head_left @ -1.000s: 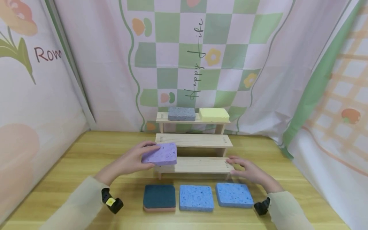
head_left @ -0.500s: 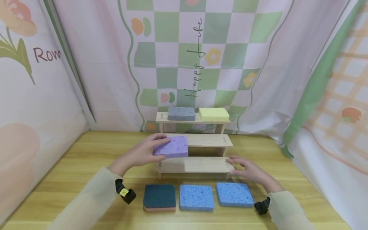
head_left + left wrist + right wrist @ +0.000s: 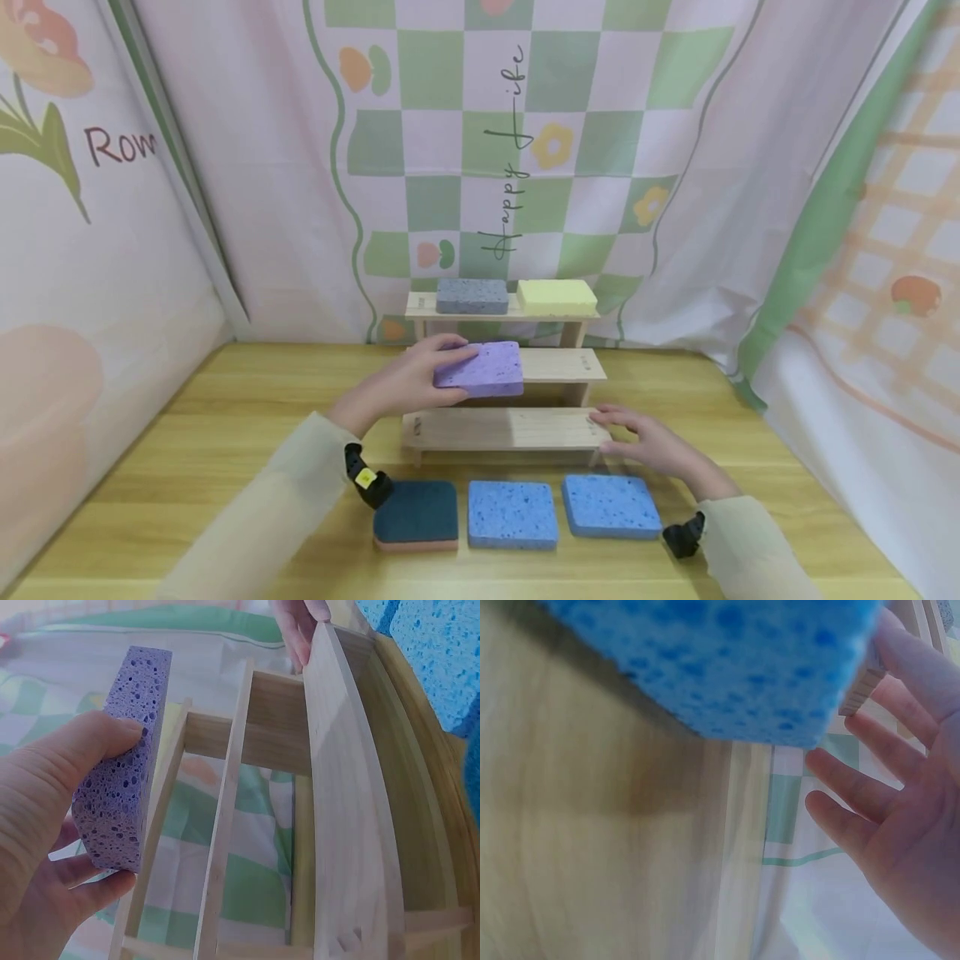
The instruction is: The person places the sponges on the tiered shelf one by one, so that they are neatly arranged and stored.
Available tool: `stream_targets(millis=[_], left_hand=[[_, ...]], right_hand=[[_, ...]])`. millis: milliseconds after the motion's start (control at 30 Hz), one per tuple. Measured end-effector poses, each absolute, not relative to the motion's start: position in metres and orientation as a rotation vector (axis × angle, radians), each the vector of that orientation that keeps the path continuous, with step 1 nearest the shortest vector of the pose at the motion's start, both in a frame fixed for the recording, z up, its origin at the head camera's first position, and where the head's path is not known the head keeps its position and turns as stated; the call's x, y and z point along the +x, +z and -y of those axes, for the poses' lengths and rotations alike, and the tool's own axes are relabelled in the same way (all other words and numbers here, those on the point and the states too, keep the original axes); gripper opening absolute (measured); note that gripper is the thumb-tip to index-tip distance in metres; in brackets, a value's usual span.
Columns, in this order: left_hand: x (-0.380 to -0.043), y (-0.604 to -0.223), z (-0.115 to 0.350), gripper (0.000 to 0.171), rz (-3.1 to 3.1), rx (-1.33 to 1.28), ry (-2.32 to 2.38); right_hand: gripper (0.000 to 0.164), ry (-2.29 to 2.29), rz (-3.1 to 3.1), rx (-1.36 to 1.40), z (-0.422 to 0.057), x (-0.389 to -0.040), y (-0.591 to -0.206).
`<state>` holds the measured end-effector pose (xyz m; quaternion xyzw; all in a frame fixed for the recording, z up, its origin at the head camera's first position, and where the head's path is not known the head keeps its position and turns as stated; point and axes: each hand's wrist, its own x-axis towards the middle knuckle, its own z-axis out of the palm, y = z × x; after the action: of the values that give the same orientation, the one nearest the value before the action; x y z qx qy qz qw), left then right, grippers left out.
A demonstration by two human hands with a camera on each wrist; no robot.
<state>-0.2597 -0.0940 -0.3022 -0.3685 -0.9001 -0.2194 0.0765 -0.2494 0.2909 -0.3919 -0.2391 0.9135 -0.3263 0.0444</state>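
My left hand (image 3: 405, 377) pinches a purple sponge (image 3: 489, 368) between thumb and fingers, in front of the middle board of a three-step wooden shelf (image 3: 502, 429). The left wrist view has the purple sponge (image 3: 124, 780) on edge, the thumb on one broad face and fingertips at its lower end. At the right end of the lowest board, my right hand (image 3: 651, 446) holds the board's end, thumb at the front and fingers at the back. In the right wrist view the outer fingers of this hand (image 3: 907, 765) are spread off the board.
On the top board sit a grey sponge (image 3: 472, 297) and a yellow sponge (image 3: 557, 297). Before the shelf, a dark green scouring sponge (image 3: 416, 512) and two blue sponges, one central (image 3: 512, 515) and one right (image 3: 611, 507), lie in a row on the wooden table (image 3: 225, 433). Printed curtains surround the table.
My left hand has carried the purple sponge right and upward, from the left end of the lowest board to before the middle board. The right hand stays at the shelf's end.
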Motion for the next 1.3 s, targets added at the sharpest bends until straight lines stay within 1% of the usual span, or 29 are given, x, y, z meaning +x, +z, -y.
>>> stream_targets(millis=[533,1000,1300], left_hand=[[-0.28,-0.304,0.05,0.059,2.683,-1.161,-0.603],[-0.301,-0.318,0.009,0.06,2.738,-1.063,-0.6],[-0.307,-0.325,-0.009,0.061,2.79,-1.006,-0.6]], right_hand=[[0.057,-0.977,-2.804,-0.721,-0.291,-0.249,-0.39],[0.058,-0.998,-2.779,-0.708,-0.29,-0.249,-0.388],[0.058,-0.997,-2.779,-0.689,-0.291,-0.251,-0.39]])
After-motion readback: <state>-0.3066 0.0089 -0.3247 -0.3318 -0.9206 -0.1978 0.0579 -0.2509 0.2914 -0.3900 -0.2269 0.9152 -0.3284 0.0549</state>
